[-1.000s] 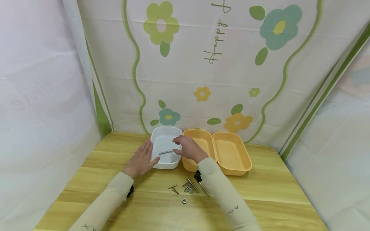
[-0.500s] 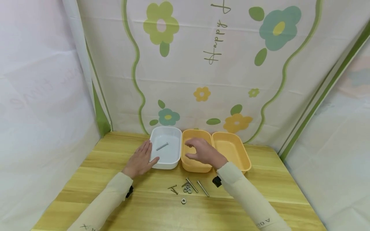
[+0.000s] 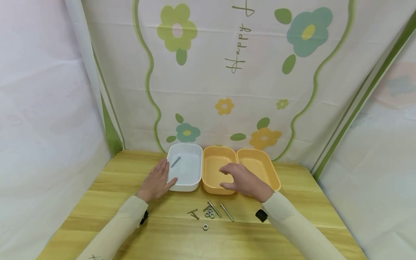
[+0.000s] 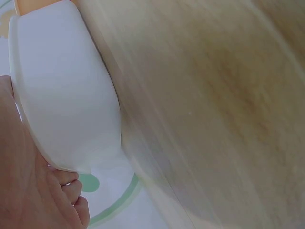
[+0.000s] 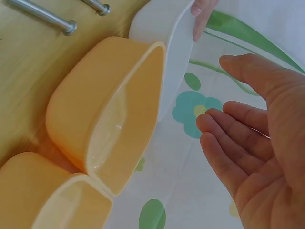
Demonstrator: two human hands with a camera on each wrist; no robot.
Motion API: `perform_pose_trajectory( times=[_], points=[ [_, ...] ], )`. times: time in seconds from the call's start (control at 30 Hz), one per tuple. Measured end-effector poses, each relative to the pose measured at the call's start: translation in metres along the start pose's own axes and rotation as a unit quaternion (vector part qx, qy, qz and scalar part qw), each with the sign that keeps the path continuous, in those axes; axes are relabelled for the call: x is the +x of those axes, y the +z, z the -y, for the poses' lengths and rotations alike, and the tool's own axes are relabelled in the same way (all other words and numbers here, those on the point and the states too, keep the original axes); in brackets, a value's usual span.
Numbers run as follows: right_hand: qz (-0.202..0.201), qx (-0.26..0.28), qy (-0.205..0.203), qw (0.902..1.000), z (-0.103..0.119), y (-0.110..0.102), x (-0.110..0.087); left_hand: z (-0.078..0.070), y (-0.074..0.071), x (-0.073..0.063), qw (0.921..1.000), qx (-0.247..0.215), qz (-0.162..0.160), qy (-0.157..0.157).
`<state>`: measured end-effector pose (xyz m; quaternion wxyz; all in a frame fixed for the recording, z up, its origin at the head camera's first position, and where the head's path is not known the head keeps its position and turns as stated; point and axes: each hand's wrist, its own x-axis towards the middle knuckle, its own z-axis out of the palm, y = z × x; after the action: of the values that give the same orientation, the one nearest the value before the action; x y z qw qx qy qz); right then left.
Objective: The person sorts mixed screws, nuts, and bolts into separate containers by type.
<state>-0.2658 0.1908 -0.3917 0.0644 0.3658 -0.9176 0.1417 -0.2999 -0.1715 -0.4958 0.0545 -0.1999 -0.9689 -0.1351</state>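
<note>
My left hand (image 3: 155, 182) rests along the left rim of the white bin (image 3: 185, 188), fingers extended; the left wrist view shows the same hand (image 4: 33, 176) against the bin's side. Inside that bin a silver bolt (image 3: 176, 161) lies slanted near the left wall. Over the middle yellow-orange bin (image 3: 219, 190), my right hand (image 3: 245, 181) hovers with thumb and fingers apart. Nothing is in the right hand (image 5: 267, 133) in its wrist view. In front of the bins lie two long bolts (image 3: 226, 212), several hex nuts (image 3: 209, 214) and a few small screws (image 3: 194, 213).
A second yellow-orange bin (image 3: 276, 183) stands at the right end of the row. The bins back onto a flower-printed cloth (image 3: 201, 72) behind the wooden table (image 3: 156, 231). One hex nut (image 3: 205, 227) sits apart, closer to the front.
My right hand has let go of the bolt in the white bin and moved right, over the middle bin. The bolt has rolled toward the bin's left wall. The left hand has stayed put.
</note>
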Motion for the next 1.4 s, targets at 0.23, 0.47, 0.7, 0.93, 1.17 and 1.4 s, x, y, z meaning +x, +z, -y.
perform_pose_trajectory(
  times=[0.23,0.47,0.7,0.93,1.17,1.4],
  points=[
    [0.017,0.027,0.006,0.9995,0.000,0.012,-0.022,0.003,0.004,0.000,1.0000,-0.003,-0.002,-0.001],
    [0.033,0.045,0.003,0.9984,0.000,0.037,-0.043,0.003,0.005,0.001,1.0000,-0.006,0.002,-0.005],
    [0.031,0.049,0.011,0.9983,-0.003,0.061,-0.057,0.001,0.004,0.000,0.9999,-0.007,0.007,-0.003],
    [0.044,0.062,0.040,0.9963,-0.006,0.076,-0.069,0.002,0.005,0.000,1.0000,-0.005,-0.006,0.005],
    [0.048,0.059,0.053,0.9957,-0.010,0.088,-0.071,0.002,0.004,0.001,1.0000,-0.003,0.001,0.006],
    [0.048,0.123,0.050,0.9900,-0.019,0.094,-0.068,0.001,0.003,0.001,1.0000,-0.005,0.002,0.004]
  ],
)
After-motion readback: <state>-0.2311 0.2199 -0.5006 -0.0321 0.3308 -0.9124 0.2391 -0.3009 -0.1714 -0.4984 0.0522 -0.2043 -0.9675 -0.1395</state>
